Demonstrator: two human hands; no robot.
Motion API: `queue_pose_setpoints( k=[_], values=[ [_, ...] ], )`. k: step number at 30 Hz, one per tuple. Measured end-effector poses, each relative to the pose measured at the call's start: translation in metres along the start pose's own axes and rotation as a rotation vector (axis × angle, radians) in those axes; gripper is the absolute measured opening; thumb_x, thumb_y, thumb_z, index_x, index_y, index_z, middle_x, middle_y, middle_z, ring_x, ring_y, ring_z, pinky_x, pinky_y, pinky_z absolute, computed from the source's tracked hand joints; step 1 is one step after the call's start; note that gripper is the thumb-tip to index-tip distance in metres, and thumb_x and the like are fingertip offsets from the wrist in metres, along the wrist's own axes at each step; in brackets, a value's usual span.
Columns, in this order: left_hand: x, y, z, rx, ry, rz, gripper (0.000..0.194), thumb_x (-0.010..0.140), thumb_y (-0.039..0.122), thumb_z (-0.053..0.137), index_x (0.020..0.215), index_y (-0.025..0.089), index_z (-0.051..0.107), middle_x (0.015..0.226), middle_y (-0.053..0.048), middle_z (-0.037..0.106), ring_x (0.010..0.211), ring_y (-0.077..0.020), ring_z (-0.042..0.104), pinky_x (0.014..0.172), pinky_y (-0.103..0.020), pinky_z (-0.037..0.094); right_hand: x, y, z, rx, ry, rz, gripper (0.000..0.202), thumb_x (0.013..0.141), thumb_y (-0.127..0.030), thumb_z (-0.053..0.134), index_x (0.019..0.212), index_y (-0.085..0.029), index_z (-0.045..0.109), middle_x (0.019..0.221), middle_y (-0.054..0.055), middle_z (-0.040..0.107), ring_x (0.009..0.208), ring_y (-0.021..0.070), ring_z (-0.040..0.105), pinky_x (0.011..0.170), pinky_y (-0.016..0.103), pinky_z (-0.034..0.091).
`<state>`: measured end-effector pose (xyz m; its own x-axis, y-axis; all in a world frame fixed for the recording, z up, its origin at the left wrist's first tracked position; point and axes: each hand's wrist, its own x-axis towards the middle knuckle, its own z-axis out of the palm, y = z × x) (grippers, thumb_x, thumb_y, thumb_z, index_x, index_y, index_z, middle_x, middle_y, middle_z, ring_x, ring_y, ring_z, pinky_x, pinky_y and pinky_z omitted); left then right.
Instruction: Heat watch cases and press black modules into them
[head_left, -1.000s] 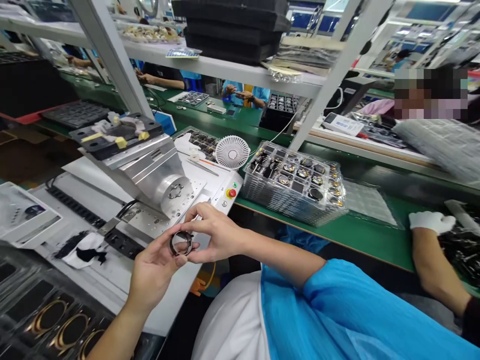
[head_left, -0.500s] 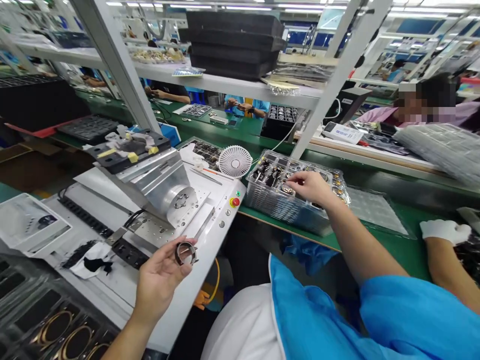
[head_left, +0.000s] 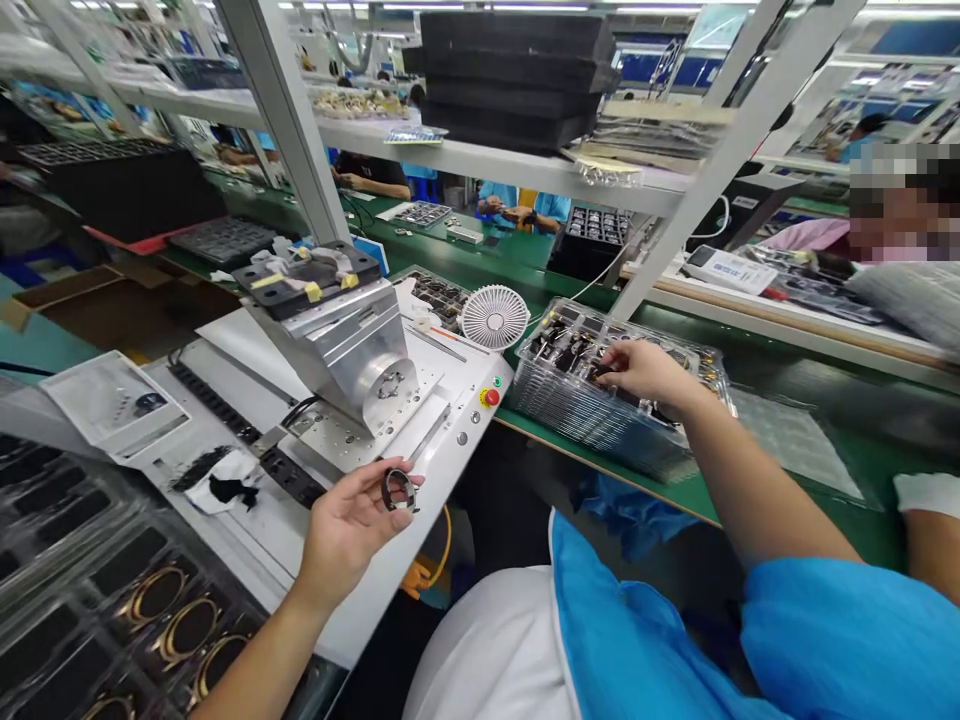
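Note:
A dark metal ring, shaped like a watch case, is held upright between the thumb and fingers of my left hand, above the front edge of the white machine. My right hand reaches over the stacked clear trays, its fingers pinched at a small dark part among the pieces in the top tray. How firmly that part is gripped is hard to see. Metal parts and black pieces lie in the top tray's compartments.
A metal fixture stands on the machine, near a red button. Behind it is a white fan. Trays with gold-edged rings lie lower left. A shelf post rises behind the clear trays. A co-worker's white glove shows at right.
The view has turned slightly left, so most things sit farther right. My right fingers have closed on a dark part in the tray. My left hand still holds the ring.

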<state>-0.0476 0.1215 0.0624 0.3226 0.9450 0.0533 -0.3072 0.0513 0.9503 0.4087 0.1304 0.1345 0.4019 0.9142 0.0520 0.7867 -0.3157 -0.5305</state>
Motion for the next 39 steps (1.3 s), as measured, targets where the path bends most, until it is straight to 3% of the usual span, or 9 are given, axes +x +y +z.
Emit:
queue_pose_setpoints(
  k=[3, 6, 9, 12, 17, 21, 25, 33, 39],
  values=[
    [0.0, 0.0, 0.003, -0.022, -0.019, -0.015, 0.044, 0.07, 0.02, 0.097, 0.112, 0.023, 0.083, 0.11, -0.011, 0.083, 0.094, -0.0219, 0.082, 0.086, -0.032, 0.068, -0.02, -0.017, 0.01, 0.115, 0.1, -0.06, 0.027, 0.071, -0.038, 0.088, 0.079, -0.022, 0.068, 0.068, 0.002, 0.067, 0.06, 0.0182, 0.058, 0.056, 0.032, 0.044],
    [-0.001, -0.002, 0.006, -0.038, -0.06, 0.002, 0.049, 0.066, 0.022, 0.1, 0.111, 0.022, 0.082, 0.107, -0.012, 0.084, 0.091, -0.0235, 0.083, 0.085, -0.035, 0.069, -0.046, -0.049, 0.041, 0.434, 0.03, -0.261, 0.032, 0.075, -0.048, 0.088, 0.079, -0.022, 0.07, 0.069, 0.002, 0.068, 0.061, 0.0178, 0.059, 0.058, 0.033, 0.048],
    [-0.001, -0.006, 0.005, -0.057, -0.12, 0.04, 0.054, 0.061, 0.024, 0.102, 0.111, 0.02, 0.081, 0.108, -0.014, 0.083, 0.09, -0.0266, 0.083, 0.082, -0.037, 0.07, -0.074, -0.086, 0.081, 0.691, -0.051, -0.564, 0.02, 0.08, -0.035, 0.088, 0.075, -0.024, 0.072, 0.078, 0.004, 0.072, 0.076, 0.0218, 0.068, 0.071, 0.038, 0.057],
    [-0.002, -0.008, 0.002, -0.059, -0.21, 0.072, 0.055, 0.062, 0.025, 0.101, 0.113, 0.02, 0.08, 0.11, -0.015, 0.083, 0.091, -0.0287, 0.084, 0.08, -0.038, 0.069, -0.096, -0.111, 0.111, 0.77, 0.061, -0.808, 0.014, 0.084, -0.015, 0.084, 0.082, -0.027, 0.077, 0.088, 0.004, 0.07, 0.083, 0.0217, 0.068, 0.075, 0.04, 0.058],
    [-0.003, -0.006, -0.001, -0.029, -0.292, 0.124, 0.056, 0.063, 0.025, 0.101, 0.114, 0.021, 0.079, 0.112, -0.016, 0.083, 0.094, -0.032, 0.083, 0.082, -0.043, 0.069, -0.115, -0.124, 0.122, 0.661, 0.275, -1.068, 0.03, 0.081, -0.004, 0.081, 0.093, -0.032, 0.082, 0.094, 0.005, 0.065, 0.08, 0.0206, 0.063, 0.06, 0.037, 0.052],
    [-0.003, -0.004, 0.0, -0.061, -0.319, 0.122, 0.055, 0.065, 0.028, 0.101, 0.116, 0.023, 0.08, 0.113, -0.016, 0.083, 0.093, -0.0312, 0.083, 0.082, -0.042, 0.068, -0.119, -0.128, 0.121, 0.599, 0.331, -1.142, 0.034, 0.082, -0.002, 0.078, 0.094, -0.033, 0.083, 0.083, 0.002, 0.063, 0.067, 0.0168, 0.06, 0.051, 0.033, 0.047],
    [-0.004, -0.004, 0.001, -0.117, -0.352, 0.089, 0.056, 0.067, 0.027, 0.099, 0.12, 0.023, 0.079, 0.115, -0.016, 0.082, 0.094, -0.0299, 0.083, 0.08, -0.038, 0.067, -0.117, -0.13, 0.126, 0.558, 0.264, -1.189, 0.031, 0.085, -0.002, 0.076, 0.096, -0.03, 0.083, 0.083, 0.002, 0.065, 0.066, 0.0144, 0.064, 0.052, 0.029, 0.051],
    [-0.005, -0.009, 0.0, -0.185, -0.376, 0.034, 0.067, 0.061, 0.024, 0.103, 0.123, 0.026, 0.078, 0.143, -0.016, 0.07, 0.094, -0.0253, 0.083, 0.078, -0.031, 0.064, -0.114, -0.137, 0.136, 0.651, 0.268, -1.121, 0.029, 0.085, 0.0, 0.074, 0.1, -0.025, 0.077, 0.092, 0.004, 0.07, 0.075, 0.0168, 0.07, 0.059, 0.029, 0.058],
    [-0.007, -0.007, 0.001, -0.2, -0.386, -0.059, 0.08, 0.06, 0.025, 0.103, 0.134, 0.028, 0.074, 0.127, -0.011, 0.073, 0.095, -0.0247, 0.082, 0.078, -0.028, 0.062, -0.115, -0.131, 0.152, 0.496, 0.294, -1.181, 0.037, 0.088, 0.002, 0.07, 0.112, -0.025, 0.077, 0.104, 0.009, 0.072, 0.079, 0.0181, 0.073, 0.059, 0.029, 0.059]
  ],
)
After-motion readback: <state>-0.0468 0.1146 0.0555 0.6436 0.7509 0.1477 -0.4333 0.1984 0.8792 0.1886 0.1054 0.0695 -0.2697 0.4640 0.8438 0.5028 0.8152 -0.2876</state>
